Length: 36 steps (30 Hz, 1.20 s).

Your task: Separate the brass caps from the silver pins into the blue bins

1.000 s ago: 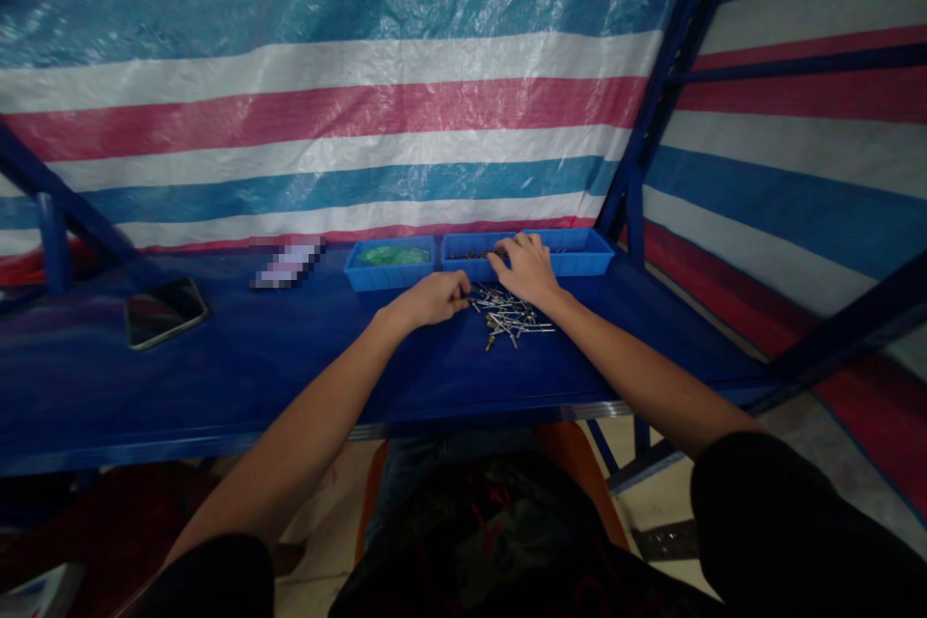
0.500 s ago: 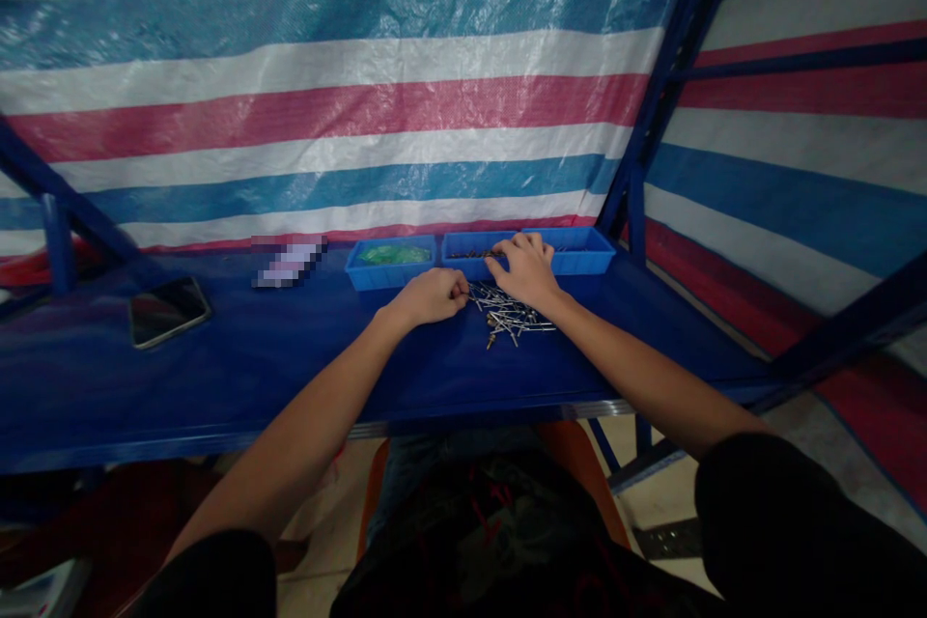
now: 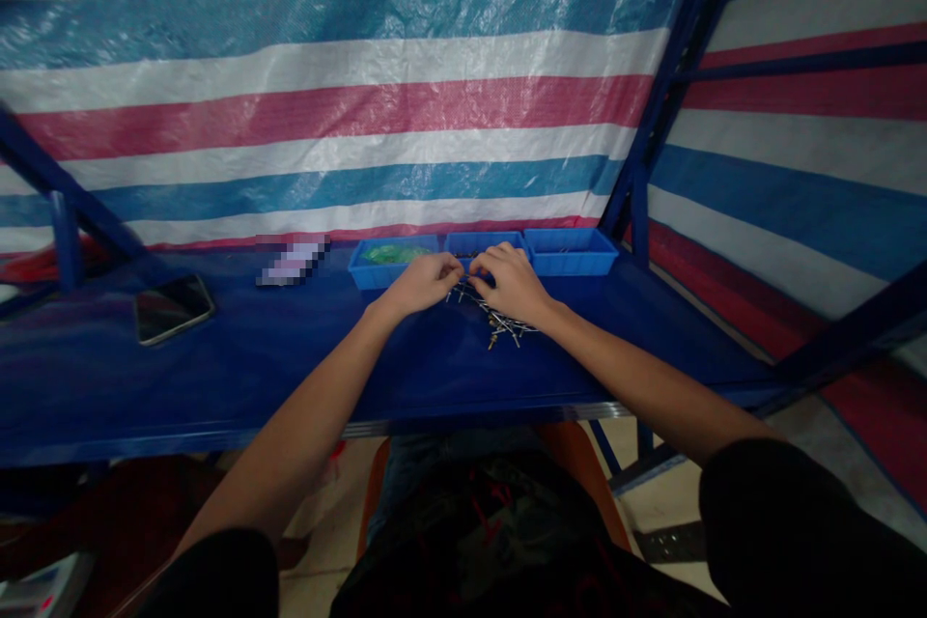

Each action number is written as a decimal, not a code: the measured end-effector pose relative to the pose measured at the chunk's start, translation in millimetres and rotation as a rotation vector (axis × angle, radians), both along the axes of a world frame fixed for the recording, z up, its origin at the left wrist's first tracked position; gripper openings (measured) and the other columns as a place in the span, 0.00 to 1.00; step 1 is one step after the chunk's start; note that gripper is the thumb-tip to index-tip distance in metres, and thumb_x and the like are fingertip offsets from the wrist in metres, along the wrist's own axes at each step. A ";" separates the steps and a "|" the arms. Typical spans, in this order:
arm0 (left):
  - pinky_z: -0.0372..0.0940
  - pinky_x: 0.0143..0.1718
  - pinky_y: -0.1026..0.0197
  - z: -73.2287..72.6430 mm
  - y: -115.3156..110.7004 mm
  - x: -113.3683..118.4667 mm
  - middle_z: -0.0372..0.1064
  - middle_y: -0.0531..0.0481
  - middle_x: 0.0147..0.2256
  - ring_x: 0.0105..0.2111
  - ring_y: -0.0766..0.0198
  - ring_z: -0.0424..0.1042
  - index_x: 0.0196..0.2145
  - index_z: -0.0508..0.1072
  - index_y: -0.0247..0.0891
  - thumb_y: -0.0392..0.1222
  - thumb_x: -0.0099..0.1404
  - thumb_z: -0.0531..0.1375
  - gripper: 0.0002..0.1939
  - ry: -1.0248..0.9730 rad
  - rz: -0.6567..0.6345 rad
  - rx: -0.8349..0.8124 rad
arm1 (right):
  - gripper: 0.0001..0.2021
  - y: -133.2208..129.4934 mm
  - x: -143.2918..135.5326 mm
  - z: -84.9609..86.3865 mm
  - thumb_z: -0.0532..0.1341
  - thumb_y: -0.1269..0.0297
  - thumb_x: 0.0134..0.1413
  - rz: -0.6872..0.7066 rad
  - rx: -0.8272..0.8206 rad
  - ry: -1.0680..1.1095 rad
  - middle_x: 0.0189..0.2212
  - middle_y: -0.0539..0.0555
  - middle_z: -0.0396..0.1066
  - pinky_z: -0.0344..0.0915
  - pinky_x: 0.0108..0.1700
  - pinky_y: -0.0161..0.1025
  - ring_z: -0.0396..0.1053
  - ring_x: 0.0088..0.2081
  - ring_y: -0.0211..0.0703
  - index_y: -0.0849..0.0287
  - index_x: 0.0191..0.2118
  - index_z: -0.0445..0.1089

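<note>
My left hand [image 3: 427, 282] is closed in a pinch just in front of the middle blue bin [image 3: 484, 239]. Whatever its fingertips hold is too small to make out. Close on its right, my right hand [image 3: 511, 280] is curled with thumb and fingers nearly together, its tips by the left fingertips. What it holds, if anything, is hidden. Under and in front of both hands lies a loose pile of thin silvery metal pins [image 3: 507, 323], a few with brass-coloured ends. The right hand covers part of the pile.
A blue bin with green plastic [image 3: 395, 255] stands at the left of the row, another blue bin [image 3: 572, 261] at the right. A phone [image 3: 174, 309] and a blurred-out item [image 3: 294, 261] lie farther left on the blue table [image 3: 253, 377]. Striped sheeting hangs behind.
My right hand has drawn back from above the bins, down and left towards my left hand. The left hand has shifted slightly up and left. Their fingertips are now close together.
</note>
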<state>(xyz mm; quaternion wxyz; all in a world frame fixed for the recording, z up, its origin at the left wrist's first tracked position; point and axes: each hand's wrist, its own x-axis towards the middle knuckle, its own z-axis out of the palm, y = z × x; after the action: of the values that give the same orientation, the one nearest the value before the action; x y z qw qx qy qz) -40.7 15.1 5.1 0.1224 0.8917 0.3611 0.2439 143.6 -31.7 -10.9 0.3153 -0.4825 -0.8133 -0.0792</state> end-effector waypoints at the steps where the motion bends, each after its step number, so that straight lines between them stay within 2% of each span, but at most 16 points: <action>1: 0.60 0.32 0.61 0.1 -0.7 0.6 0.74 0.47 0.31 0.29 0.63 0.69 0.36 0.74 0.34 0.43 0.64 0.51 0.15 0.006 -0.004 0.000 | 0.04 -0.3 0.5 0.8 0.59 0.65 0.57 0.000 0.006 0.000 0.35 0.53 0.72 0.52 0.44 0.43 0.64 0.44 0.49 0.56 0.37 0.70; 6: 0.59 0.32 0.61 1.1 -3.2 2.0 0.73 0.48 0.30 0.29 0.63 0.68 0.35 0.74 0.35 0.44 0.67 0.49 0.16 0.016 -0.018 0.019 | 0.05 -1.2 1.0 2.7 0.59 0.65 0.57 0.003 0.015 -0.025 0.36 0.54 0.72 0.53 0.43 0.44 0.63 0.43 0.49 0.57 0.38 0.71; 13: 0.61 0.35 0.61 -1.7 -0.9 2.6 0.73 0.47 0.33 0.32 0.63 0.70 0.37 0.71 0.35 0.40 0.68 0.50 0.11 -0.049 -0.026 0.053 | 0.06 5.8 2.1 -1.7 0.59 0.61 0.58 0.005 -0.046 0.043 0.31 0.52 0.72 0.55 0.42 0.42 0.64 0.38 0.47 0.57 0.35 0.71; 20: 0.63 0.39 0.59 -5.8 3.3 3.2 0.73 0.46 0.36 0.35 0.61 0.71 0.39 0.71 0.35 0.38 0.68 0.51 0.09 -0.077 -0.056 0.054 | 0.07 7.8 2.6 -2.5 0.58 0.65 0.58 0.100 -0.077 0.084 0.28 0.52 0.71 0.57 0.41 0.41 0.64 0.34 0.43 0.58 0.32 0.72; 29: 0.63 0.39 0.59 -5.1 -0.9 3.9 0.73 0.46 0.36 0.36 0.61 0.71 0.40 0.71 0.34 0.38 0.68 0.51 0.10 -0.079 -0.043 0.041 | 0.10 6.3 3.8 -1.3 0.55 0.67 0.58 0.066 -0.078 0.035 0.27 0.53 0.71 0.57 0.40 0.42 0.64 0.34 0.44 0.58 0.28 0.71; 33: 0.63 0.40 0.59 -3.7 -3.7 6.0 0.74 0.45 0.38 0.38 0.60 0.72 0.41 0.72 0.34 0.39 0.69 0.51 0.11 -0.056 -0.037 0.040 | 0.10 6.1 4.7 -0.1 0.55 0.68 0.57 0.052 -0.069 0.029 0.27 0.53 0.72 0.57 0.40 0.41 0.64 0.34 0.44 0.58 0.29 0.71; 36: 0.63 0.38 0.59 -2.8 -5.6 8.2 0.74 0.45 0.35 0.36 0.60 0.72 0.37 0.72 0.35 0.39 0.70 0.48 0.14 0.038 -0.030 0.028 | 0.10 6.7 5.4 -0.5 0.55 0.69 0.56 0.057 -0.059 0.035 0.27 0.53 0.72 0.57 0.40 0.40 0.65 0.34 0.44 0.59 0.28 0.71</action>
<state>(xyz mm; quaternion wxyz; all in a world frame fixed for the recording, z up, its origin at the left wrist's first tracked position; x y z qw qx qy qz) -32.5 9.5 2.3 0.1064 0.9031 0.3465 0.2302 149.0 -25.0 -11.5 0.3175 -0.4694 -0.8230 -0.0378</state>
